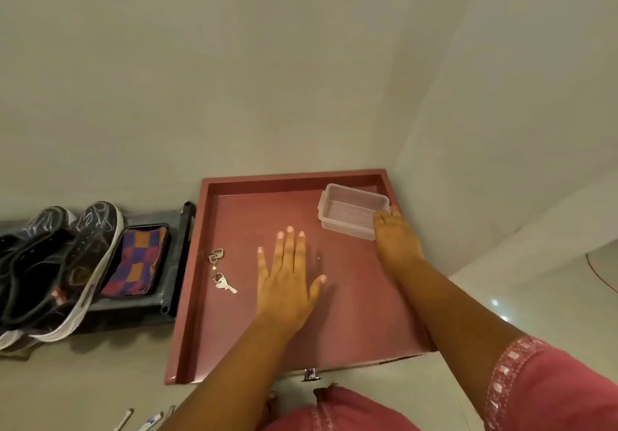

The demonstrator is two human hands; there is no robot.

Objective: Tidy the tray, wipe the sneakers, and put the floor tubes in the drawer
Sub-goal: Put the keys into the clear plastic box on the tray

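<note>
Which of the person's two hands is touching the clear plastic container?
The right hand, at the clear plastic container's near corner in the red drawer. The left hand lies flat, apart from it.

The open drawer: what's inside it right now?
Inside the red drawer lie a key ring with a key at left and a clear plastic container in the far right corner, which looks empty. Both hands cover part of the drawer bottom. No tubes show.

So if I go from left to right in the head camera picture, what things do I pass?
sneakers → checkered cloth → keys → left hand → clear plastic box → right hand
</note>
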